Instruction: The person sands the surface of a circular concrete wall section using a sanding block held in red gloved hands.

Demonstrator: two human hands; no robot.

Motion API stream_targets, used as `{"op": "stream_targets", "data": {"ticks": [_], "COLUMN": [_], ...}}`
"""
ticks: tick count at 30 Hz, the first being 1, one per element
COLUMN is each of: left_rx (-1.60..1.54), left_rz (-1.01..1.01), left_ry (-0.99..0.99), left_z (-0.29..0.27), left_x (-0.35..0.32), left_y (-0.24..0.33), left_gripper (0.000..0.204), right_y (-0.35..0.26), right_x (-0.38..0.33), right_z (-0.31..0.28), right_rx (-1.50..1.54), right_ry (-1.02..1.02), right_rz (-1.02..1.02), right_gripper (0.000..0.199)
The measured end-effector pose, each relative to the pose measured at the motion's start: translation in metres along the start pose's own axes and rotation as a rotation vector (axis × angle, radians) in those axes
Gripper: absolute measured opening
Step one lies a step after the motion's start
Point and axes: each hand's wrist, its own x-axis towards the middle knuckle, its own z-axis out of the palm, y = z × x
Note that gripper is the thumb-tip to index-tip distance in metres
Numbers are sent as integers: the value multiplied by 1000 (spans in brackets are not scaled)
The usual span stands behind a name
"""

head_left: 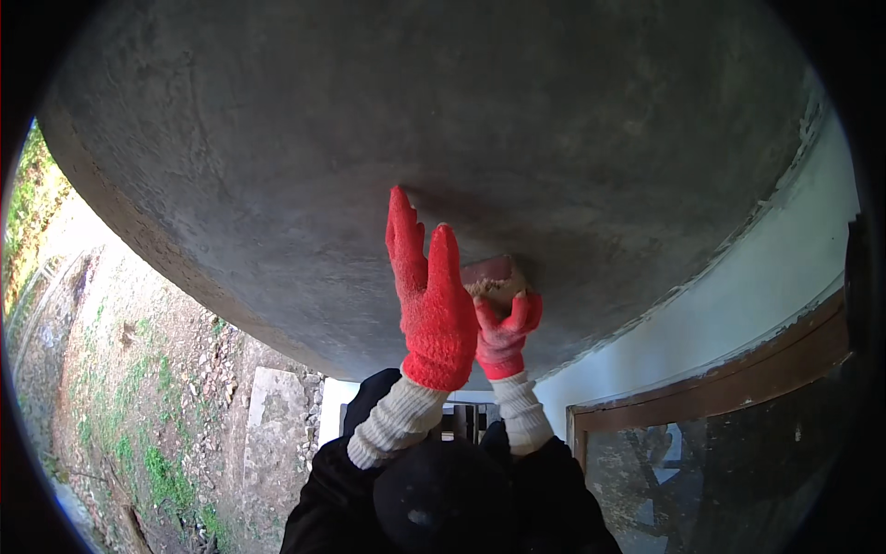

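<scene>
My left hand (434, 309), in a red-coated glove with a cream knit cuff, is raised towards a grey plastered surface (443, 102). Its fingers stretch out and it holds nothing. Beside it and partly behind it, my right hand (505, 343) wears a matching glove. Its fingers grip a sanding block (501, 279), which has a reddish face and a rough tan side. The block is up against the grey surface or very close to it; I cannot tell which. Part of the block is hidden by the left hand.
The grey surface curves overhead and meets a white wall (683, 323) along a ragged edge on the right. Below that is a brown-framed window (720, 369). To the left lies rough ground (175, 397) with stones, grass and a concrete slab (275, 420).
</scene>
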Motion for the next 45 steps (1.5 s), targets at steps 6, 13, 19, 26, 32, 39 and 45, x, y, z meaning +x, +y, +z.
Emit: {"op": "stream_targets", "data": {"ticks": [6,13,19,26,32,39,45], "left_rx": [-210,134,-151,-151,73,-42,-89], "left_rz": [-72,69,-65,-84,79,57,17], "left_ry": [66,99,151,157,90,149,23], "left_z": [-7,5,8,17,15,18,25], "left_x": [8,1,-9,-12,-25,-16,-24], "left_y": [-2,-26,-26,-14,-29,-12,-28], "left_gripper": [60,61,57,65,64,64,65], "right_y": [110,43,32,83,28,70,33], "right_x": [25,1,-10,30,-48,6,-7], "right_z": [-55,-22,-16,-52,-5,-44,-25], "right_rx": [-143,10,65,90,12,244,14], "right_ry": [91,106,93,264,64,266,24], "right_rz": [580,649,508,1093,409,1103,392], "right_gripper": [91,96,100,95,99,91,89]}}
